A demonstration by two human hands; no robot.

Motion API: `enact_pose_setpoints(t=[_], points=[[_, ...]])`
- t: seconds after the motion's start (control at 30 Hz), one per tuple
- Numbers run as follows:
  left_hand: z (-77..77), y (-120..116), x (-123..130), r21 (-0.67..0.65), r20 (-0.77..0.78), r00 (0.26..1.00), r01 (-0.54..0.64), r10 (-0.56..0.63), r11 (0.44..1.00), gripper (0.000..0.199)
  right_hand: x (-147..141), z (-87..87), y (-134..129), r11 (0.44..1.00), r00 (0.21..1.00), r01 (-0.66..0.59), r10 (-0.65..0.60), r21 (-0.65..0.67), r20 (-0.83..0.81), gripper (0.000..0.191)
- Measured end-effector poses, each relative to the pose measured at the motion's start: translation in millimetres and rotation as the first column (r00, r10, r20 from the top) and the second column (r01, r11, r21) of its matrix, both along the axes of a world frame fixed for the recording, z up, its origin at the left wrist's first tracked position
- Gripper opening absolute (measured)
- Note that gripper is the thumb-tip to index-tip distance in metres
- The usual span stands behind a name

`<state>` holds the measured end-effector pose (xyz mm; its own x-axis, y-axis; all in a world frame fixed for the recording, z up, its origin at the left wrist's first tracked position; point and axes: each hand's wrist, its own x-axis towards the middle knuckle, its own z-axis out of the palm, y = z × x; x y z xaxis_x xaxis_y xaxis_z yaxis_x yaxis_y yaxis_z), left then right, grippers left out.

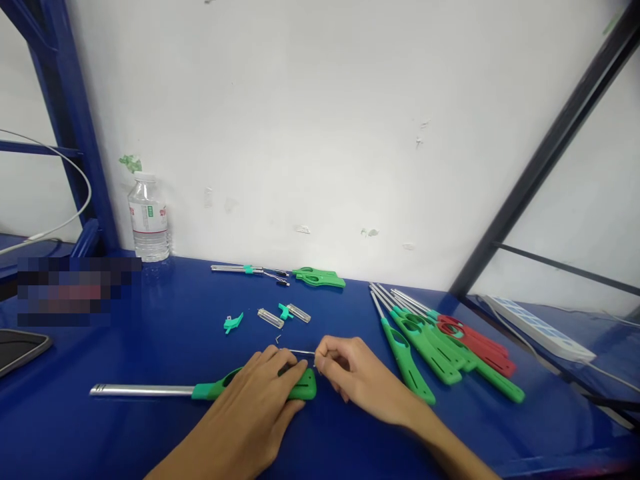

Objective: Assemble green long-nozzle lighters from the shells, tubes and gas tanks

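Observation:
Under my left hand (257,393) lies a long-nosed gas lighter with a green handle (304,385), its silver tube (145,391) pointing left. My left fingers wrap over the handle and press it to the table. Just right of the handle's end, my right hand (353,370) is closed in a pinch; what its fingertips hold is too small to make out. A thin metal rod (301,351) runs between the two hands, its right end at my right fingertips. Beyond them lie clear fuel tanks (271,319), turquoise triggers (233,323) and a tiny bent metal piece (277,339).
Several green lighters (407,360) and red lighters (480,340) lie fanned out at the right. Toward the wall are metal tubes with wires (235,269) and green handle shells (319,277). A water bottle (149,220), phone (20,348) and power strip (537,327) edge the blue table.

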<state>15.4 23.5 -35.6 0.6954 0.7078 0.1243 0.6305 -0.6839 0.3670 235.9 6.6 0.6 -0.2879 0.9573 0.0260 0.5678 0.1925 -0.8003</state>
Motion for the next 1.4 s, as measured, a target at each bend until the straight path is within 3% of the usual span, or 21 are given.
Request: enact_pose_setpoints(t=[0.17, 0.37, 0.67, 1.07, 1.13, 1.23, 1.33, 1.4], points=[[11.1, 1.3, -2.7, -0.091, 0.044, 0.999, -0.008, 0.012, 0.996, 0.025, -2.2, 3.2, -3.8, 0.999, 0.996, -0.042, 0.043, -0.022, 0.08, 0.021], [20.2, 0.7, -7.0, -0.169, 0.092, 0.996, 0.004, 0.012, 0.986, 0.019, -3.9, 5.3, -2.7, 0.998, 0.987, -0.063, 0.062, -0.004, 0.147, 0.018], [18.9, 2.4, -8.2, -0.205, 0.11, 0.994, 0.013, 0.01, 0.979, 0.019, -8.2, 6.0, -3.7, 0.999, 0.983, -0.049, 0.048, 0.002, 0.179, 0.016], [18.0, 2.6, -9.4, -0.211, 0.113, 0.993, 0.01, 0.014, 0.977, 0.018, -4.7, 3.7, -3.4, 0.995, 0.977, -0.094, 0.087, 0.029, 0.197, 0.028], [17.0, 2.5, -9.8, -0.207, 0.108, 0.994, 0.011, 0.012, 0.978, 0.02, -2.9, 6.1, -2.9, 0.996, 0.978, -0.072, 0.06, 0.055, 0.2, 0.033], [14.5, 3.2, -10.9, -0.186, 0.106, 0.994, 0.01, 0.01, 0.982, 0.027, 4.1, 9.7, -1.6, 0.988, 0.971, 0.042, -0.076, 0.149, 0.227, 0.04], [12.6, 4.9, -11.2, -0.164, 0.094, 0.996, 0.025, -0.009, 0.986, 0.04, 15.2, 6.8, 0.1, 0.954, 0.928, 0.165, -0.236, 0.25, 0.289, 0.028], [11.9, 6.4, -10.3, -0.152, 0.079, 0.996, 0.053, -0.041, 0.987, 0.042, 22.8, 0.8, 1.0, 0.947, 0.908, 0.178, -0.263, 0.269, 0.326, 0.022]])
